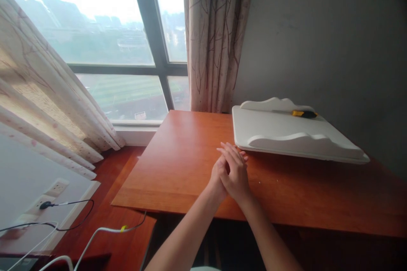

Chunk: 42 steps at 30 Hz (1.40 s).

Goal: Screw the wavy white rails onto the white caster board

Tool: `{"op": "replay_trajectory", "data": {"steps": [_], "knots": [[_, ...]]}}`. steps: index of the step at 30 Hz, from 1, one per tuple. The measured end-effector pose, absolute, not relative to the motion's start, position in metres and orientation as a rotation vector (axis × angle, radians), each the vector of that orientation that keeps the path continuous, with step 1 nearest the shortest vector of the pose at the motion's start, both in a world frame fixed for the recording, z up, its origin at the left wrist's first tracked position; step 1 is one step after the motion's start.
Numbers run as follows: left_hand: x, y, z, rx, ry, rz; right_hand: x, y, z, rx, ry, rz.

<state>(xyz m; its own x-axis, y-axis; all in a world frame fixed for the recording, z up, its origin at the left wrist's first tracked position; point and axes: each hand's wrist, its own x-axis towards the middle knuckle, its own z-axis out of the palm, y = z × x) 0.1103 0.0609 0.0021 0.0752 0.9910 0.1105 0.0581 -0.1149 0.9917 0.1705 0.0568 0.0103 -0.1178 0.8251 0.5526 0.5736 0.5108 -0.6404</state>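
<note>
My left hand and my right hand are clasped together above the front half of the wooden table. My right hand lies across my left, covering most of its fingers. Both are closed on each other, and no object shows between them. Just beyond my fingertips is the near left corner of a white board with wavy raised edges. On it, along the far wavy edge, rests a screwdriver with a yellow and black handle and a thin shaft.
Small white specks dot the table. A window and patterned curtains stand behind it, with a grey wall at right. At lower left, a black plug sits in a wall socket, and a white cable runs toward the table.
</note>
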Motion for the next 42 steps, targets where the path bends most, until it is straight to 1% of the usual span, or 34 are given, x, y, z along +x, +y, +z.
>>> {"op": "replay_trajectory", "data": {"steps": [3, 5, 8, 12, 15, 19, 31, 42], "knots": [[0.095, 0.062, 0.005, 1.020, 0.918, 1.233, 0.176, 0.057, 0.002, -1.181, -1.771, 0.286], [0.080, 0.067, 0.005, 1.019, 0.967, 1.273, 0.180, 0.060, -0.010, -1.246, -1.718, 0.258], [0.057, 0.077, 0.000, 1.271, 1.163, 1.340, 0.186, 0.066, -0.030, -1.324, -1.639, 0.279], [0.040, 0.078, -0.010, 1.756, 1.386, 1.213, 0.189, 0.070, -0.046, -1.271, -1.624, 0.446], [0.042, 0.071, -0.012, 1.898, 1.352, 1.122, 0.189, 0.068, -0.046, -1.274, -1.639, 0.509], [0.047, 0.064, -0.008, 2.096, 1.302, 1.002, 0.189, 0.066, -0.042, -1.286, -1.650, 0.491], [0.045, 0.064, -0.004, 2.103, 1.313, 0.988, 0.189, 0.064, -0.038, -1.293, -1.646, 0.433], [0.045, 0.064, -0.006, 2.138, 1.268, 0.961, 0.191, 0.063, -0.037, -1.296, -1.636, 0.449]]}}
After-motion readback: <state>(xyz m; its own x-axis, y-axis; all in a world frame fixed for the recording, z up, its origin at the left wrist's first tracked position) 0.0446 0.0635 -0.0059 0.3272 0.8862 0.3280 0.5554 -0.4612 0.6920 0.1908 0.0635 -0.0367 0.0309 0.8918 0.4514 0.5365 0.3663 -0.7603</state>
